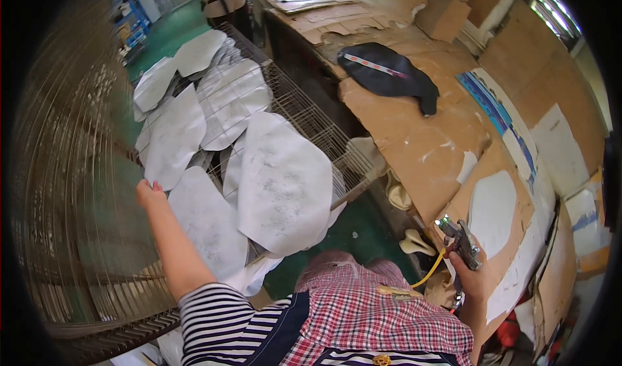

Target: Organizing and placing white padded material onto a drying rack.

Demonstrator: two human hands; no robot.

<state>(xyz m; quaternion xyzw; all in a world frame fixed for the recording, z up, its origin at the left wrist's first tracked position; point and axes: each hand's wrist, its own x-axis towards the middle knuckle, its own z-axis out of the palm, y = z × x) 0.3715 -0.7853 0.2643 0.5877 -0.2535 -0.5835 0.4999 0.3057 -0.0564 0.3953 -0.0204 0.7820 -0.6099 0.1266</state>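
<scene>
white sheet point(208, 222) under left hand point(149, 194)

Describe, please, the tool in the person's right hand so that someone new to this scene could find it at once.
Start at the long cardboard-covered workbench on the right. At its near edge, the right hand grips a small grey metal spray gun, nozzle pointing up and to the left. A thin yellow hose curls from its underside, unlike the flat white cut pieces and the black fabric piece lying on the bench.

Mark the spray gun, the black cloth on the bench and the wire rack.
spray gun point(461, 239), head view, metal body above the right hand.
black cloth point(389, 74), head view, its middle.
wire rack point(311, 116), head view, bare mesh by the right edge.
</scene>
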